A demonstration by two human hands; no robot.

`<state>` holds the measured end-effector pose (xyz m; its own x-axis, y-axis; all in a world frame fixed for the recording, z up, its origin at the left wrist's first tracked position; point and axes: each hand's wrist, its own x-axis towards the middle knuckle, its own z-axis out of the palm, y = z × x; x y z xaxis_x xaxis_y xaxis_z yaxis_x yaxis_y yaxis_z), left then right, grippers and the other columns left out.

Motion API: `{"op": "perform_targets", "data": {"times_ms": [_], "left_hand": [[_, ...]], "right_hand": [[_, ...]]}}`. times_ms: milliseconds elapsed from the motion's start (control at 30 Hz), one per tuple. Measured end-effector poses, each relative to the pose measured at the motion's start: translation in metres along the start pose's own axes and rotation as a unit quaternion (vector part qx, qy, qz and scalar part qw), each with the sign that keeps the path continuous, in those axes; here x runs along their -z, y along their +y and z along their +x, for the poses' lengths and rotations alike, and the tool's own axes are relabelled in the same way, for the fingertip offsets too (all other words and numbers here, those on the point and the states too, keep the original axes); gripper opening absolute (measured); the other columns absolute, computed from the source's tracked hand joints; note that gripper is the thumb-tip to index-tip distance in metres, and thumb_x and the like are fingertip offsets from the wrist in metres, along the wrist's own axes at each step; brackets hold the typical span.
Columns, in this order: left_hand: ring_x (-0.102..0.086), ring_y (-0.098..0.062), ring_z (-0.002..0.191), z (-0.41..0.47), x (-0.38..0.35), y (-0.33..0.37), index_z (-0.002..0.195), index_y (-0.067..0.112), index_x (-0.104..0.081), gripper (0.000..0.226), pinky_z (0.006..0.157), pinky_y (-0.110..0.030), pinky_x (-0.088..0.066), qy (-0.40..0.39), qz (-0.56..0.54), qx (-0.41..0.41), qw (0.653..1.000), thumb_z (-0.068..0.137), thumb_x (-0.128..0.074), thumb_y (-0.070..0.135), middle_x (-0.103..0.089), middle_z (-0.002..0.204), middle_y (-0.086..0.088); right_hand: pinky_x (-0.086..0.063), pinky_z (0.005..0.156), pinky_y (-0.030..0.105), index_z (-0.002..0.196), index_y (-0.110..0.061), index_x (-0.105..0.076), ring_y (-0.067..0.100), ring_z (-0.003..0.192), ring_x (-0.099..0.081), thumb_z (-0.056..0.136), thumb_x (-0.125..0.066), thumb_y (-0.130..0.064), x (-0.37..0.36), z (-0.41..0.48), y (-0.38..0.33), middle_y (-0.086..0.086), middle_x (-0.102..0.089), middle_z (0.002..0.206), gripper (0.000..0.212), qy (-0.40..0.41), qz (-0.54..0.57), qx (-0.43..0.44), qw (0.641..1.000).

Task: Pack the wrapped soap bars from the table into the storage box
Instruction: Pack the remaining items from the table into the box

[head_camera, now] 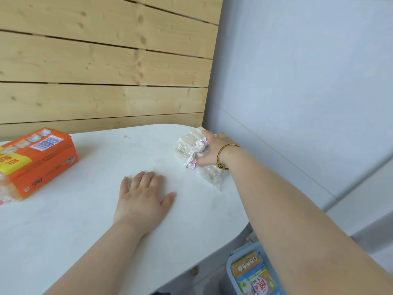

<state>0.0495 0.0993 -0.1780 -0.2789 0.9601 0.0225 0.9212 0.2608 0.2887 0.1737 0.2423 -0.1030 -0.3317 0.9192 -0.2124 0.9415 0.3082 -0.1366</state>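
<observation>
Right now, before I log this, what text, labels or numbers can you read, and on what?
Nothing is clear enough to quote.
Orange pack: barcode sticker, digits too small.
Orange pack, yellow panel: red characters, upside down and cut off, unreadable.
Pack in the storage box: red characters, too blurred to read.
Clear-wrapped soap bundle under the right hand: no print visible.

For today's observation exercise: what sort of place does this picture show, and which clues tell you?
Probably a home room or small workspace: a plain white round-ended table stands against a pale pine plank wall, with a blue plastic storage box set low beside the table's end.
</observation>
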Motion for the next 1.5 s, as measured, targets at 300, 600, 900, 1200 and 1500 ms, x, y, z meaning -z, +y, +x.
{"op": "perform_targets", "data": {"times_ms": [300,600,900,1200,1500], "left_hand": [[-0.015,-0.015,0.144,-0.015,0.005,0.023,0.138,0.019,-0.037,0.045,0.117,-0.034,0.003,0.069,-0.074,-0.032,0.994,0.094,-0.04,0.029,-0.03,0.151,0.0],[-0.057,-0.027,0.116,-0.048,-0.039,0.156,0.112,0.008,-0.064,0.046,0.102,-0.026,-0.032,0.034,-0.184,-0.27,0.944,0.082,-0.036,0.028,-0.066,0.117,-0.011],[-0.043,-0.018,0.126,-0.069,-0.155,0.199,0.132,0.021,-0.045,0.04,0.114,-0.03,-0.018,-0.131,-0.062,-0.271,0.952,0.093,-0.041,0.017,-0.05,0.137,0.004],[-0.006,-0.019,0.146,-0.077,-0.24,0.177,0.147,0.019,-0.011,0.059,0.119,-0.032,-0.008,-0.28,0.018,-0.179,0.943,0.096,-0.033,0.04,-0.007,0.158,-0.002],[0.011,-0.019,0.146,-0.086,-0.271,0.167,0.147,0.024,-0.003,0.058,0.119,-0.039,0.003,-0.293,0.097,-0.174,0.935,0.096,-0.021,0.045,0.004,0.159,-0.001]], "right_hand": [[-0.036,0.104,0.037,0.145,-0.038,-0.011,0.023,0.131,-0.035,0.069,-0.071,-0.045,0.003,-0.071,0.051,0.004,-0.034,0.138,0.096,0.105,0.111,0.006,0.988],[-0.036,0.108,0.039,0.145,-0.035,-0.017,0.023,0.128,-0.039,0.068,-0.075,-0.036,-0.024,-0.169,0.163,0.006,-0.035,0.136,0.096,0.146,0.202,-0.087,0.964],[-0.035,0.109,0.038,0.146,-0.032,-0.012,0.025,0.131,-0.036,0.071,-0.072,-0.041,-0.153,-0.221,0.264,0.007,-0.033,0.141,0.097,0.057,0.233,-0.246,0.939],[-0.036,0.105,0.034,0.146,-0.033,-0.008,0.025,0.132,-0.035,0.066,-0.063,-0.057,-0.253,-0.217,0.269,0.005,-0.029,0.144,0.101,-0.021,0.243,-0.298,0.923],[-0.04,0.102,0.041,0.144,-0.036,0.001,0.029,0.13,-0.03,0.07,-0.061,-0.056,-0.298,-0.203,0.242,0.007,-0.029,0.136,0.099,-0.044,0.268,-0.385,0.882]]}}
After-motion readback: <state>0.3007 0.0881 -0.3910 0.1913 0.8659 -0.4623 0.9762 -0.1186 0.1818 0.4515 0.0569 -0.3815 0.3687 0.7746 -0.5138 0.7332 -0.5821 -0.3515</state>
